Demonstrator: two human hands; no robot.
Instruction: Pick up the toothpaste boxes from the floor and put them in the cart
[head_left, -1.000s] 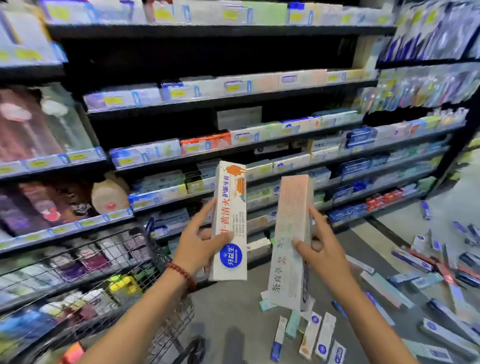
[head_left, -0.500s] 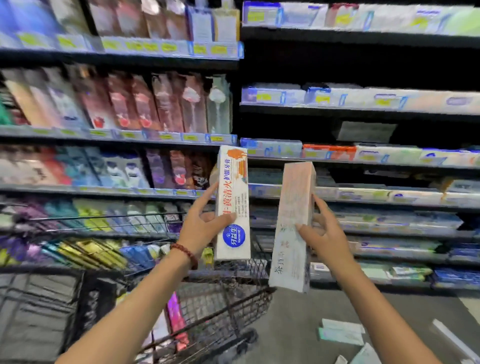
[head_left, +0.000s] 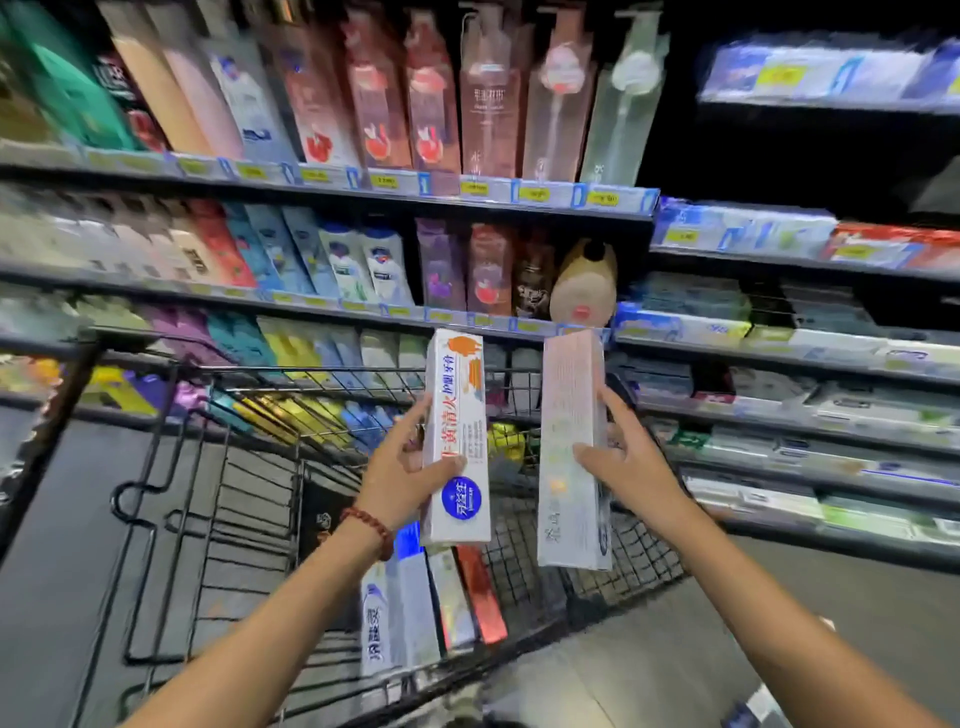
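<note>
I hold two toothpaste boxes upright at centre frame — my left hand (head_left: 402, 467) grips the white box (head_left: 457, 441), my right hand (head_left: 631, 462) the pale pink box (head_left: 571, 447) — above the wire cart (head_left: 218, 499), where about four boxes (head_left: 415, 613) lie; stocked shelves (head_left: 332, 187) fill the background.

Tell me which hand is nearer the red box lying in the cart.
Left. The left hand, holding a white box, is almost straight above the red box. The right hand holds a pale box farther right.
</note>
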